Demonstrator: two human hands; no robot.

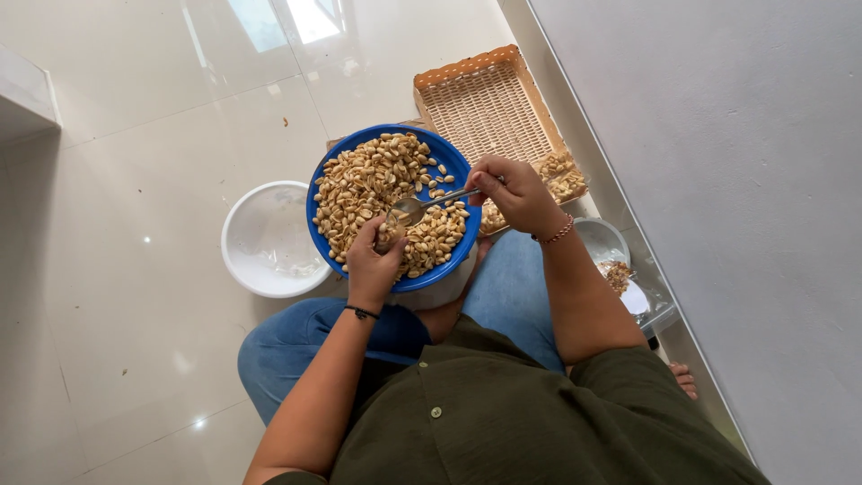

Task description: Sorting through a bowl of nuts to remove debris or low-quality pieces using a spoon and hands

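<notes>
Down on the glossy tiled floor (135, 296), a person in a dark green shirt and blue jeans sits with a blue bowl (458, 171) on their lap, heaped with peanuts (373, 184). The right hand (516, 193) is closed around the handle of a metal spoon (426, 203), whose scoop end rests on the nuts near the bowl's near rim. The left hand (375, 262) sits at the near edge of the bowl, fingers curled shut around something small and brownish right next to the spoon's scoop; what exactly it pinches I cannot make out. A black band circles the left wrist, a beaded bracelet (558, 233) the right.

Just left of the bowl, touching its edge from this angle, stands a white plastic basin (260, 238) on the floor. Behind the bowl, toward the grey wall (718, 180), lies a woven rectangular tray (485, 108), with a small pile of peanuts in its near corner, partly hidden by the right hand. By the right knee, tucked against the wall, sits a small white bowl (600, 238), and beside it a clear bag or container holding brownish scraps (618, 274), half hidden behind the forearm. Toes of a bare foot (684, 377) peek out near the wall.
</notes>
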